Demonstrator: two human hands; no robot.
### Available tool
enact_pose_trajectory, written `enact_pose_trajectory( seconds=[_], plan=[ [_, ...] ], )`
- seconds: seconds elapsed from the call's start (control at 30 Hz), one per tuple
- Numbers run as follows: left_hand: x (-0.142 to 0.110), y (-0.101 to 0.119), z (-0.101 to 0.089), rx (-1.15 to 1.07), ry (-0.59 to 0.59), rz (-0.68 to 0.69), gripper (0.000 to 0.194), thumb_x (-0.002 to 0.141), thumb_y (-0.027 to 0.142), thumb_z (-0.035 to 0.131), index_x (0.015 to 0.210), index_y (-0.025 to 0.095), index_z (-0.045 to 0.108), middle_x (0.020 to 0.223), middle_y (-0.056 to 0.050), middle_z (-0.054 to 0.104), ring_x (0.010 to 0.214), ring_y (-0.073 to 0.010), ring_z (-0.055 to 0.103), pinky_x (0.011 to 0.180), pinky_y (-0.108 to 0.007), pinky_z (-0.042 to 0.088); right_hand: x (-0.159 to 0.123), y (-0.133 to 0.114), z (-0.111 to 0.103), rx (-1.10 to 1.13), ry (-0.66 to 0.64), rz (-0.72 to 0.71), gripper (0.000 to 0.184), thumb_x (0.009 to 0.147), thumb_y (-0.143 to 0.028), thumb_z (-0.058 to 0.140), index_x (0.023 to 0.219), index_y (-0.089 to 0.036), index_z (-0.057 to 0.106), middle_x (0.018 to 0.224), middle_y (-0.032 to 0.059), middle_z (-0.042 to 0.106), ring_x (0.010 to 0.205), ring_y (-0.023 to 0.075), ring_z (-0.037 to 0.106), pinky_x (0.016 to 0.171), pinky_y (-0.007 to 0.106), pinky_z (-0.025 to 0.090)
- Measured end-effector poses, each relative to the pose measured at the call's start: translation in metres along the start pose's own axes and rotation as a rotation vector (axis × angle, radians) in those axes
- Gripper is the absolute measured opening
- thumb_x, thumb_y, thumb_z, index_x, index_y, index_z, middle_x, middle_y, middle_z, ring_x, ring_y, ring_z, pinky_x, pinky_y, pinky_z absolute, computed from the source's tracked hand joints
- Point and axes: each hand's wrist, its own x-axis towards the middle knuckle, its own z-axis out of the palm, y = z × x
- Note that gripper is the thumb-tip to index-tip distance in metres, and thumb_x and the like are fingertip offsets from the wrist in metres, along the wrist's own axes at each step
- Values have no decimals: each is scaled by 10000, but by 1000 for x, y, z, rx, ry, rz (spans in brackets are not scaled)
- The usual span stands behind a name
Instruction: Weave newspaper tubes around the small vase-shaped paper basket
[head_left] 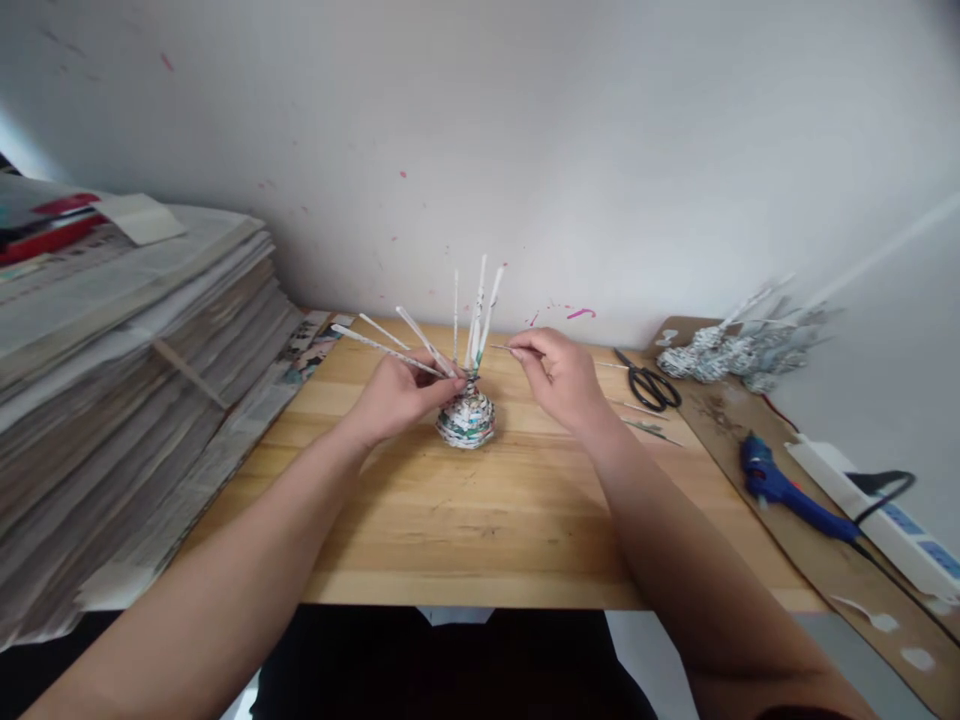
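A small round woven vase made of rolled newspaper stands upright on the wooden table. Several rolled-paper sticks rise and fan out from its narrow neck, some upright, others leaning left. My left hand is closed around the neck from the left, thumb in front, with the leaning sticks passing over its fingers. To the right of the vase, my right hand pinches the end of a thin paper strip that reaches left toward the sticks. Whether the strip joins the weave is hard to make out.
A tall stack of newspapers fills the left side. Black scissors and thin paper sticks lie at right. Beyond are a blue glue gun, a white power strip, and a bundle of woven paper pieces near the wall.
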Motion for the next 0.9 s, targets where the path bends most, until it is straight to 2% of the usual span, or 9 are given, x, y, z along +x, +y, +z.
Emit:
enact_pose_trajectory(
  seconds=[0.13, 0.27, 0.33, 0.43, 0.53, 0.6, 0.67, 0.8, 0.9],
  plan=[
    [0, -1, 0, -12, 0, 8, 275, 750, 370, 820, 853, 121, 768, 770, -78, 767, 669, -170, 701, 665, -288, 594, -4, -23, -7, 48, 25, -31, 207, 1014, -247, 565, 1030, -223, 770, 946, 37, 785, 866, 188, 705, 788, 315, 527],
    [0, -1, -1, 5, 8, 31, 278, 753, 387, 817, 844, 128, 767, 772, -75, 769, 671, -178, 707, 663, -297, 595, -11, -15, -9, -23, -3, -1, 211, 1012, -250, 569, 1008, -222, 778, 962, 48, 805, 876, 200, 719, 804, 328, 523],
    [1, -2, -2, 16, 12, 35, 282, 751, 400, 823, 831, 135, 766, 771, -70, 768, 671, -184, 708, 661, -303, 597, -14, -2, -10, -107, -42, 94, 194, 998, -237, 581, 1020, -213, 772, 988, 66, 816, 873, 212, 725, 802, 336, 516],
    [2, -4, -5, 36, 20, 42, 291, 738, 414, 838, 815, 144, 763, 761, -64, 763, 664, -192, 707, 647, -308, 595, -17, 19, -11, -216, -204, 296, 203, 960, -159, 591, 1077, -201, 751, 1001, 78, 823, 902, 233, 739, 797, 341, 514],
    [2, -4, -10, 61, 48, 45, 296, 736, 416, 839, 833, 146, 767, 753, -63, 764, 670, -203, 714, 645, -315, 597, -17, 26, -9, -429, -297, 411, 259, 937, -124, 603, 1149, -180, 741, 1120, 128, 809, 1062, 300, 723, 901, 407, 504],
    [3, -2, -15, 76, 73, 32, 300, 735, 415, 837, 848, 146, 769, 761, -68, 771, 687, -212, 723, 653, -320, 603, -17, 22, -2, -512, -261, 400, 238, 952, -167, 612, 1146, -169, 751, 1190, 148, 787, 1148, 334, 688, 963, 442, 483],
    [4, -1, -19, 79, 100, 19, 308, 721, 412, 842, 849, 143, 767, 771, -72, 777, 700, -219, 727, 660, -325, 609, -15, 13, 12, -440, -262, 352, 195, 976, -222, 609, 1074, -183, 773, 1156, 123, 796, 1121, 310, 692, 963, 415, 482],
    [7, 0, -26, 69, 152, 5, 298, 691, 385, 846, 828, 135, 761, 741, -70, 769, 679, -216, 722, 661, -330, 616, -12, -6, 47, -241, -401, 310, 158, 942, -315, 695, 1002, -198, 783, 1072, 106, 804, 1018, 281, 698, 887, 371, 486],
    [7, 0, -27, 76, 163, -2, 275, 691, 369, 843, 816, 138, 761, 721, -64, 762, 661, -207, 716, 648, -321, 611, -11, -11, 59, -220, -396, 322, 84, 920, -215, 685, 878, -190, 753, 1008, 116, 792, 996, 271, 687, 880, 361, 470]
  ],
)
